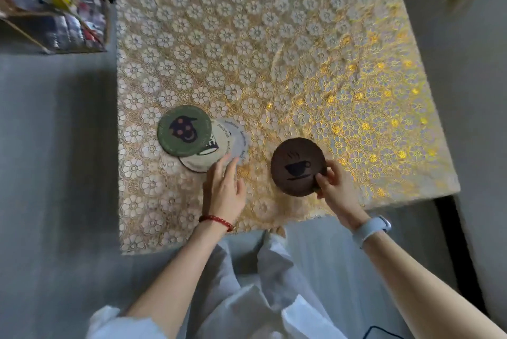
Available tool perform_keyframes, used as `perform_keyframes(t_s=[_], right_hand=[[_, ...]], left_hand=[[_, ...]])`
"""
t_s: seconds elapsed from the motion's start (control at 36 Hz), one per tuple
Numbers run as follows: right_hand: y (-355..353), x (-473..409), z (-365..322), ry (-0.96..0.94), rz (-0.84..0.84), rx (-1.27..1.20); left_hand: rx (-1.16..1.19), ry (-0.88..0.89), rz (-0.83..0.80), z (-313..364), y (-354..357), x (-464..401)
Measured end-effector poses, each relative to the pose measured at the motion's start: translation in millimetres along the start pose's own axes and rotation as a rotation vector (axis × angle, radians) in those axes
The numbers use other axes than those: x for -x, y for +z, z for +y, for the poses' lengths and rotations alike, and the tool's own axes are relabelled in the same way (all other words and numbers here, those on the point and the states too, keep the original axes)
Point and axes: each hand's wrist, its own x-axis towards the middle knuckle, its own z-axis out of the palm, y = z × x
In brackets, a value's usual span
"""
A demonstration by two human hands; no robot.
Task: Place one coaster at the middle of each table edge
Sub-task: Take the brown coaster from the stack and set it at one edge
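A table (274, 36) covered with a gold floral lace cloth fills the view. My right hand (333, 187) grips a dark brown round coaster (297, 167) with a steaming cup printed on it, held just above the cloth near the front edge. To its left lies a small fanned pile: a green coaster (183, 130) with a dark face design on top, a cream coaster (196, 161) beneath it, and a pale grey lettered coaster (238, 138) to the right. My left hand (225, 190) lies flat, fingers spread, its fingertips touching the grey coaster's edge.
A wooden rack (55, 3) with bottles and packets stands on the grey floor left of the table. A dark strip (450, 242) runs along the floor at the table's front right corner. My white trousers are below the front edge.
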Motion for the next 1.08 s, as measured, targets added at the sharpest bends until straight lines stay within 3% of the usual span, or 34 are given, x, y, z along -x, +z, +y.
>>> perform_keyframes(t_s=[0.11, 0.19, 0.33, 0.44, 0.58, 0.78, 1.08], right_hand=[[-20.0, 9.1, 27.7, -0.010, -0.030, 0.319], [-27.9, 9.0, 39.0, -0.118, -0.056, 0.491], [-40.8, -3.0, 46.4, -0.136, -0.040, 0.585], [-45.6, -17.5, 42.5, -0.193, 0.014, 0.622], [-48.7, -20.3, 48.2, -0.246, -0.114, 0.742], [-52.8, -23.1, 55.6, -0.249, -0.176, 0.757], [-48.1, -15.7, 61.1, -0.315, -0.257, 0.907]], left_hand=[[0.055, -0.010, -0.163, 20.3, 47.2, 23.1], [-0.175, 0.051, -0.184, 19.4, 73.7, 32.1], [-0.410, 0.068, -0.186, 13.9, 90.2, 36.5], [-0.409, 0.055, -0.182, 15.1, 91.9, 32.5], [-0.425, 0.009, -0.201, 16.0, 91.7, 26.8], [-0.450, 0.051, -0.252, 12.3, 90.3, 11.2], [-0.443, 0.049, -0.192, 5.8, 89.3, 33.0]])
